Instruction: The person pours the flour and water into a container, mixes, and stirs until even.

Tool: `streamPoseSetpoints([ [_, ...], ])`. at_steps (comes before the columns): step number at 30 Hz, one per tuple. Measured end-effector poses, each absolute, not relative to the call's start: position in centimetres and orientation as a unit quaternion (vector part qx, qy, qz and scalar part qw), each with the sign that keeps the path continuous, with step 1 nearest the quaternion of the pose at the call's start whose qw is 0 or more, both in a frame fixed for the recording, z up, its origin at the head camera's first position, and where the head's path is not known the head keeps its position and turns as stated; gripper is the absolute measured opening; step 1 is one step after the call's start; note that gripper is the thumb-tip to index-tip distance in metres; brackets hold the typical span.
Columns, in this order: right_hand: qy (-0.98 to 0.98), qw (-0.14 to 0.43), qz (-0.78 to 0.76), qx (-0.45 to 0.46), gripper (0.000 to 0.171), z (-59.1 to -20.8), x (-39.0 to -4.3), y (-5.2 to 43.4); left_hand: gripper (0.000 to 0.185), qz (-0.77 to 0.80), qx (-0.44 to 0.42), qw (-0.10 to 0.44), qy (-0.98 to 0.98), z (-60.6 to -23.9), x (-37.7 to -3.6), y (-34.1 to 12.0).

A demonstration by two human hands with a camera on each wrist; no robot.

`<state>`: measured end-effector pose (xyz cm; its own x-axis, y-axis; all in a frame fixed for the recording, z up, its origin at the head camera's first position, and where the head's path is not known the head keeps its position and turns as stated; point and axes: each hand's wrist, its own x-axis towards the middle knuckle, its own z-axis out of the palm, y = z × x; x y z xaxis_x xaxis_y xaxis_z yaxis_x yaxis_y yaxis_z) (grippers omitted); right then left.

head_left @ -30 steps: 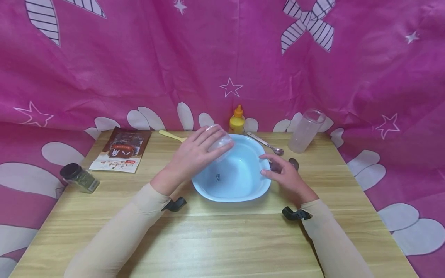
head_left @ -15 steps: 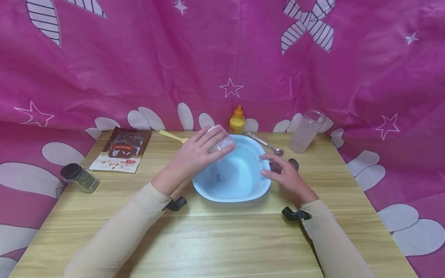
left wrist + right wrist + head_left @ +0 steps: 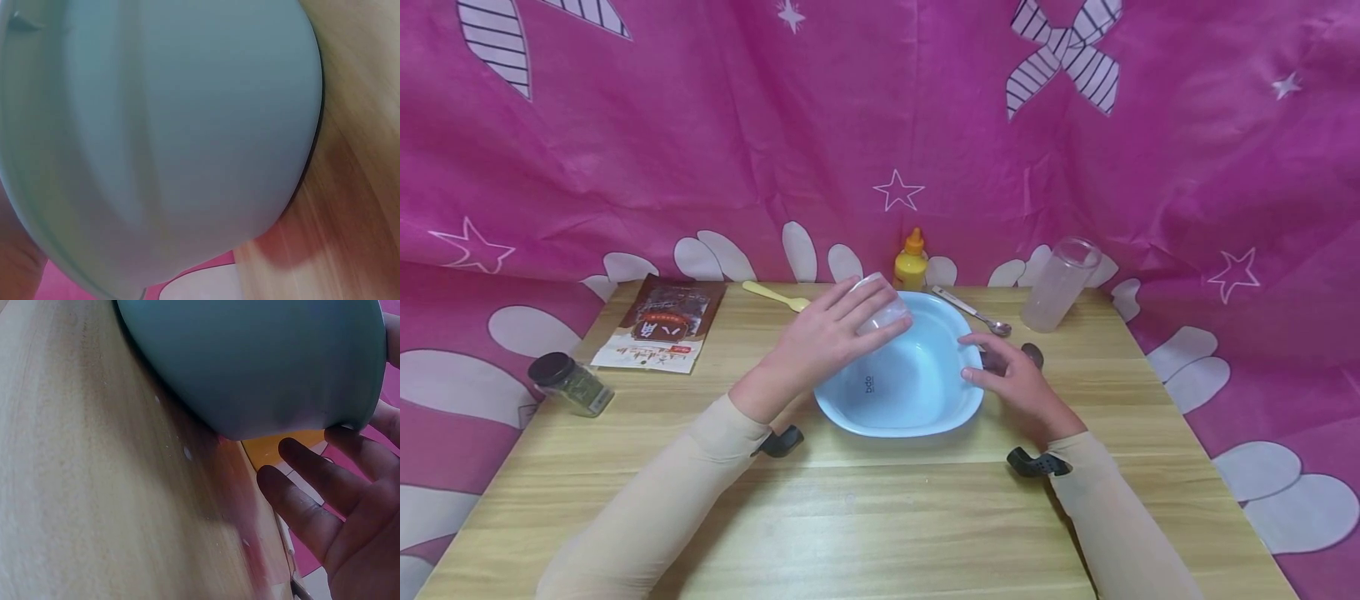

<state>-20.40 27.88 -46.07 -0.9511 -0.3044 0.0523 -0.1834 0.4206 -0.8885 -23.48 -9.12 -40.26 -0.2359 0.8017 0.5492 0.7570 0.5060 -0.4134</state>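
My left hand (image 3: 820, 342) grips a clear plastic cup (image 3: 880, 307), tilted above the far left part of a light blue basin (image 3: 898, 421). Whether anything is in the cup, I cannot tell. The basin stands on the table with "bdo" lettering inside it. My right hand (image 3: 1018, 387) holds the basin's right rim, the thumb and fingers on either side of it. In the right wrist view, some fingers (image 3: 306, 512) show below the rim, along the outer wall. The left wrist view is mostly filled by the basin's outer wall (image 3: 225, 125), and little of the left hand shows there.
At the back are a yellow spoon (image 3: 771, 293), a yellow squeeze bottle (image 3: 912, 262), a metal spoon (image 3: 973, 312) and a tall clear cup (image 3: 1060, 287). A dark rounded object (image 3: 1033, 355) is partly behind my right hand. A brown packet (image 3: 662, 325) and black-lidded jar (image 3: 572, 383) lie left.
My left hand has shifted slightly right and down with the cup, which looks a little more tilted. My right hand and the basin stay in place.
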Motion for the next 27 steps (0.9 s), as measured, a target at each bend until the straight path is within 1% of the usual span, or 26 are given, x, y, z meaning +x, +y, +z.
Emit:
streamPoseSetpoints([
  [11, 0.841, 0.061, -0.519, -0.141, 0.053, -46.29, -20.44, 27.96, 0.082, 0.053, -0.494, 0.360, -0.790, -40.08, -23.19, -8.97],
  [22, 0.844, 0.053, -0.513, -0.148, 0.054, -46.43, -20.58, 28.08, 0.079, 0.069, -0.495, 0.367, -0.784, -40.13, -23.13, -8.92],
  [27, 0.842, 0.054, -0.515, -0.149, 0.054, -46.32, -20.56, 28.01, 0.081, 0.071, -0.500, 0.362, -0.784, -40.14, -23.08, -8.82],
])
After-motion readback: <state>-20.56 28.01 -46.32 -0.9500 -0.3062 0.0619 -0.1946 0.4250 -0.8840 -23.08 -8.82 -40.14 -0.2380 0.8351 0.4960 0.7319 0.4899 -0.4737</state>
